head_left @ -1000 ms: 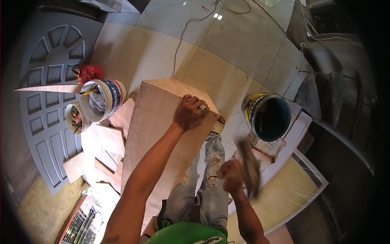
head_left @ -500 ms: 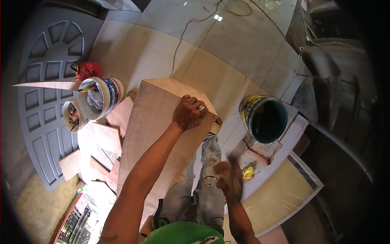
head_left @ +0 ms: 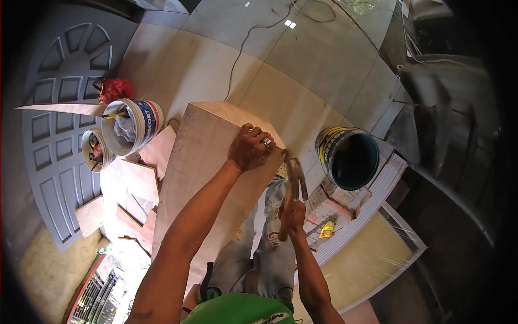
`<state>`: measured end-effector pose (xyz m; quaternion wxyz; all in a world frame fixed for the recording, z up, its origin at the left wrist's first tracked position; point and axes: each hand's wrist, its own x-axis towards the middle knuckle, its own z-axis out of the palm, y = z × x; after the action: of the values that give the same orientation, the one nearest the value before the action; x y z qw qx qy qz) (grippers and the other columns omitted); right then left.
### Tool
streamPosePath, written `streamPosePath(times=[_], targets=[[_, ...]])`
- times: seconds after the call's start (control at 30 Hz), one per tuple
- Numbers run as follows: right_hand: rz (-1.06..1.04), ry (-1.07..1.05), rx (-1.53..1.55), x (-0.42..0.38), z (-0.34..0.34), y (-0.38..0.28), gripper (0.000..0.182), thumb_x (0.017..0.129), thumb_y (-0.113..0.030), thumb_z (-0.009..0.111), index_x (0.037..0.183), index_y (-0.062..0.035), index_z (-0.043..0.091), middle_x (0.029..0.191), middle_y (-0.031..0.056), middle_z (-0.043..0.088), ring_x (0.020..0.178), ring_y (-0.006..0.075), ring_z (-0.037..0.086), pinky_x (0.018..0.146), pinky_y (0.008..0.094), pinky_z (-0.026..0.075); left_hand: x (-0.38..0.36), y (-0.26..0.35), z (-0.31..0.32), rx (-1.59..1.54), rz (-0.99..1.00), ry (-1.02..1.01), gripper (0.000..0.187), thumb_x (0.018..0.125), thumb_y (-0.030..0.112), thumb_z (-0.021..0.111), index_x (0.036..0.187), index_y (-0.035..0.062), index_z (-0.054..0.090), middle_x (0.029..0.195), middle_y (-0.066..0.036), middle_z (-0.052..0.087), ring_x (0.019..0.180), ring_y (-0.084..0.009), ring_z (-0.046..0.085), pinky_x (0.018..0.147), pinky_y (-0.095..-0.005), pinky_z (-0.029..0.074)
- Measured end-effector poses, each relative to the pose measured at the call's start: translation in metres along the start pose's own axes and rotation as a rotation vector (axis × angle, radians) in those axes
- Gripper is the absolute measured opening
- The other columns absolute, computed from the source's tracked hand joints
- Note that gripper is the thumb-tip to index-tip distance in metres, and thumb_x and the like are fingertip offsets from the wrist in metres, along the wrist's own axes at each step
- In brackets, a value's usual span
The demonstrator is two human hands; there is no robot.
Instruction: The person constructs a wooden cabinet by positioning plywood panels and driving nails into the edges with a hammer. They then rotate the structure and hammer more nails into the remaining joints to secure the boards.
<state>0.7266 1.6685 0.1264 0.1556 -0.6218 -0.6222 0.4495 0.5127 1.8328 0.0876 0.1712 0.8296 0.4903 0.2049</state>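
A large plywood box stands tilted in front of my body. My left hand, with a ring on one finger, is closed over the box's upper edge near its right corner; whether it also pinches something small is hidden. My right hand grips a claw hammer by its wooden handle. The hammer's head is just beside that corner, a little blurred by motion. Behind the hammer are my torn jeans.
White buckets, the larger with tools and a cloth inside, stand at left by a grey panelled door. Plywood offcuts lie below them. On the right are a dark bucket and a plastic-covered framed panel. A cable crosses the tiles.
The hammer in my right hand has swung up and inward, its head now close to the box's corner. My left hand stays in place on the edge.
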Motion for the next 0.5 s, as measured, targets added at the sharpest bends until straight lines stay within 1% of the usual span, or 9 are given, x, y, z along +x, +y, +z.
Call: streamPosePath(times=[0.07, 0.1, 0.13, 0.2, 0.27, 0.33, 0.37, 0.47, 0.5], targets=[[0.575, 0.167, 0.892, 0.016, -0.007, -0.042, 0.026, 0.095, -0.028, 0.051, 0.081, -0.0066, 0.056, 0.067, 0.0051, 0.052, 0.054, 0.0203, 0.051, 0.05, 0.0343, 0.041, 0.002, -0.001, -0.001, -0.007, -0.008, -0.001, 0.004, 0.082, 0.015, 0.067, 0.083, 0.013, 0.063, 0.087, 0.002, 0.068, 0.082, -0.0163, 0.062, 0.086, -0.0367, 0.042], [0.186, 0.157, 0.534, 0.005, 0.001, -0.019, 0.03, 0.095, -0.034, 0.056, 0.083, -0.0064, 0.054, 0.066, 0.0049, 0.052, 0.055, 0.0201, 0.05, 0.051, 0.0344, 0.041, 0.001, 0.0, -0.001, -0.023, -0.012, -0.011, 0.004, 0.083, 0.015, 0.067, 0.083, 0.013, 0.063, 0.087, 0.002, 0.068, 0.082, -0.0166, 0.062, 0.086, -0.0368, 0.042], [0.185, 0.159, 0.535, 0.01, -0.009, -0.028, 0.03, 0.095, -0.034, 0.056, 0.083, -0.0064, 0.054, 0.066, 0.0049, 0.052, 0.055, 0.0201, 0.05, 0.051, 0.0344, 0.041, 0.002, 0.0, -0.001, -0.023, -0.01, -0.011, 0.004, 0.083, 0.015, 0.067, 0.083, 0.013, 0.063, 0.087, 0.002, 0.068, 0.082, -0.0166, 0.062, 0.086, -0.0368, 0.042], [-0.416, 0.073, 1.214, 0.02, -0.039, -0.063, 0.026, 0.094, -0.029, 0.058, 0.087, -0.005, 0.054, 0.066, 0.0053, 0.051, 0.056, 0.0206, 0.051, 0.052, 0.0352, 0.042, 0.0, 0.001, -0.001, -0.014, -0.008, -0.018, 0.004, 0.083, 0.014, 0.066, 0.082, 0.013, 0.063, 0.088, 0.002, 0.068, 0.082, -0.0172, 0.062, 0.087, -0.0372, 0.042], [-0.423, 0.287, 0.902, 0.009, -0.031, -0.063, 0.019, 0.093, -0.02, 0.057, 0.086, -0.0023, 0.056, 0.065, 0.0057, 0.051, 0.058, 0.0207, 0.052, 0.054, 0.0362, 0.043, -0.001, 0.001, 0.0, -0.014, -0.008, -0.008, 0.004, 0.082, 0.014, 0.066, 0.082, 0.013, 0.062, 0.088, 0.002, 0.068, 0.082, -0.0174, 0.061, 0.087, -0.0374, 0.042], [-0.182, 0.176, -0.241, 0.011, -0.004, -0.009, 0.012, 0.094, -0.013, 0.053, 0.096, -0.0031, 0.06, 0.071, 0.0097, 0.061, 0.054, 0.022, 0.057, 0.048, 0.0378, 0.044, 0.003, -0.001, -0.001, 0.0, -0.004, 0.013, 0.005, 0.081, 0.013, 0.067, 0.082, 0.0131, 0.062, 0.088, 0.002, 0.067, 0.082, -0.0176, 0.061, 0.087, -0.0376, 0.042], [0.032, 0.079, 0.212, 0.005, 0.008, 0.015, 0.014, 0.094, -0.013, 0.05, 0.088, -0.0046, 0.059, 0.067, 0.0086, 0.057, 0.053, 0.0225, 0.055, 0.048, 0.0355, 0.042, 0.002, -0.001, 0.0, -0.011, -0.011, 0.006, 0.006, 0.08, 0.013, 0.067, 0.082, 0.013, 0.062, 0.087, 0.002, 0.067, 0.082, -0.0177, 0.061, 0.087, -0.0378, 0.042], [0.481, -0.003, 0.789, 0.004, 0.01, -0.002, 0.02, 0.096, -0.027, 0.051, 0.097, -0.0074, 0.054, 0.072, 0.0051, 0.053, 0.061, 0.019, 0.052, 0.053, 0.0347, 0.043, -0.004, 0.003, 0.0, -0.026, -0.019, -0.023, 0.008, 0.078, 0.012, 0.067, 0.081, 0.0129, 0.061, 0.087, 0.001, 0.066, 0.083, -0.0178, 0.061, 0.087, -0.038, 0.042], [0.103, 0.009, 0.602, -0.005, 0.012, 0.011, 0.026, 0.098, -0.033, 0.048, 0.1, -0.0076, 0.054, 0.071, 0.0053, 0.052, 0.057, 0.0187, 0.049, 0.053, 0.0343, 0.043, -0.001, 0.0, 0.0, -0.018, -0.012, -0.027, 0.008, 0.077, 0.012, 0.068, 0.081, 0.0129, 0.061, 0.087, 0.001, 0.065, 0.083, -0.0179, 0.061, 0.086, -0.038, 0.042]])
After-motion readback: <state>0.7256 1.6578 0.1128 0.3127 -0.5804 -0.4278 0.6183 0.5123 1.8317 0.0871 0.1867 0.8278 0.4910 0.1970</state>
